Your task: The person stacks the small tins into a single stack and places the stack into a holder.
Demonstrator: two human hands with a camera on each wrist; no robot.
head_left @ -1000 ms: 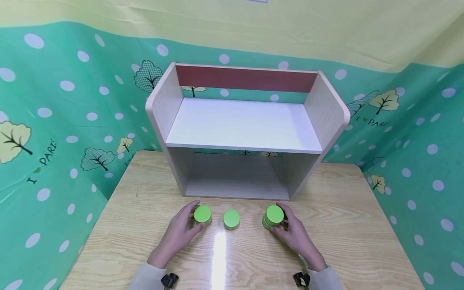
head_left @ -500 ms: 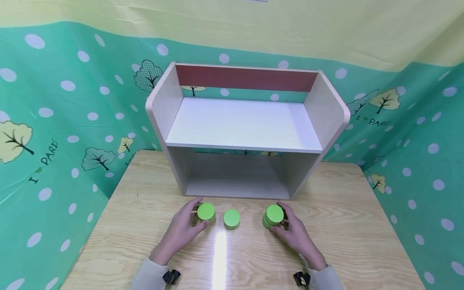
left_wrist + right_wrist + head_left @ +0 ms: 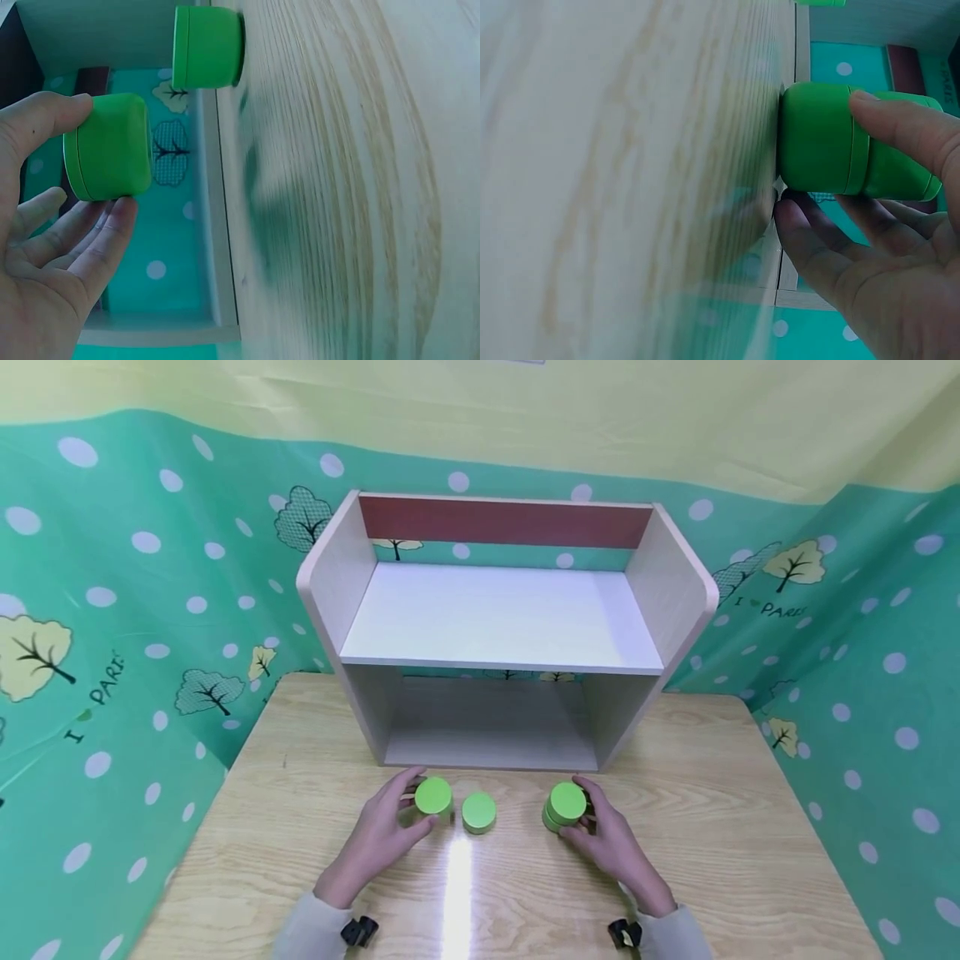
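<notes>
A small green round lidded jar (image 3: pixel 433 797) is pinched between the thumb and fingers of my left hand (image 3: pixel 378 832). In the left wrist view this jar (image 3: pixel 112 150) hangs above the tabletop, its shadow falling on the wood. Another green jar (image 3: pixel 478 812) stands on the table between my hands. To the right, one green jar (image 3: pixel 567 802) sits on top of a lower green jar (image 3: pixel 817 139), which rests on the table. My right hand (image 3: pixel 609 843) grips this stack, its thumb at the lower jar's lid and fingers on the other side.
Behind the jars stands a two-level shelf unit (image 3: pixel 502 618) with a dark red back strip, its front edge close to them. The wooden table (image 3: pixel 750 827) runs to both sides. A patterned green cloth (image 3: pixel 112 560) hangs around the back and sides.
My left hand has carried its jar to the right and slightly away, closer to the middle jar. My right hand and the stack have stayed in place.
</notes>
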